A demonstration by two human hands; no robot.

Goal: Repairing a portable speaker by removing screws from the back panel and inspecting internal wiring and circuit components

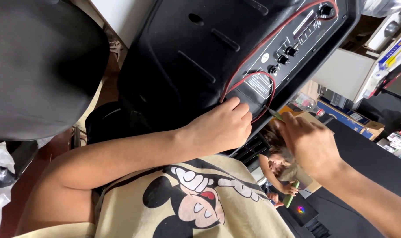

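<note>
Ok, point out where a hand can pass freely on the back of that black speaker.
Free: the plain moulded back of the black speaker, left of the control panel and above the left hand. Crowded: the panel's lower corner, where the red wire loops, the left hand presses and the right hand works a small screwdriver.

Big black speaker cabinet point(187, 57), moulded plastic, smooth with a soft sheen. Its control panel point(293, 39) looks matt black, glossy knobs, a red rubbery cord point(253, 46) edging it. Screwdriver point(274, 113): thin bright metal shaft, translucent green plastic handle. Near us, a cream cotton shirt point(235, 207), soft, matt, printed. Far right, cardboard boxes point(350, 117), dull paper.
</note>
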